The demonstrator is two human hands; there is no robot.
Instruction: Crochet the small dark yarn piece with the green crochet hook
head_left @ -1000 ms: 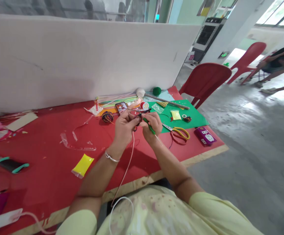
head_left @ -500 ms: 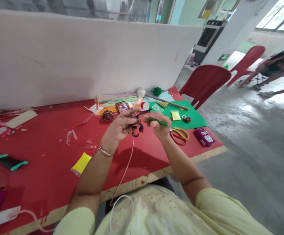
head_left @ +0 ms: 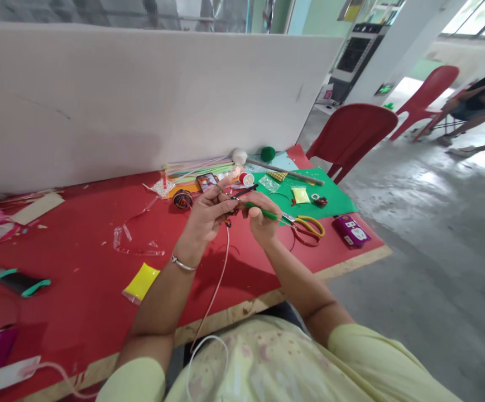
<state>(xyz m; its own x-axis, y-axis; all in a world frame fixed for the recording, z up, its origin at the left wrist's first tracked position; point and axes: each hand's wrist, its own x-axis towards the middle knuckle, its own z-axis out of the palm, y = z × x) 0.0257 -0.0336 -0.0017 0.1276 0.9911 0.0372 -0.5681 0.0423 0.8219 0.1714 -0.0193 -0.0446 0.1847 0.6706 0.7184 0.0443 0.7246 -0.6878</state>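
Observation:
Near the middle of the table, my left hand (head_left: pixel 204 218) is closed on a small dark, multicoloured crochet piece (head_left: pixel 228 222), mostly hidden by the fingers. My right hand (head_left: pixel 264 226) grips a green-handled crochet hook (head_left: pixel 263 210), its tip end pointing left at the piece. The fingertips of both hands nearly meet there. A dark multicoloured yarn ball (head_left: pixel 182 199) lies just behind my left hand. Scissors (head_left: pixel 307 229) with yellow and red handles rest to the right of my right hand.
On the red tabletop (head_left: pixel 87 262) are a yellow packet (head_left: pixel 142 282), a black-and-teal object (head_left: pixel 22 282) and a purple pack (head_left: pixel 351 230). A green sheet (head_left: pixel 330 204) lies at the right. A white panel (head_left: pixel 150 106) stands behind; a red chair (head_left: pixel 353 134) is beyond the table.
My right hand has moved left, bringing the crochet hook against the crochet piece. Less of the piece shows below my left fingers. More of the scissors is visible.

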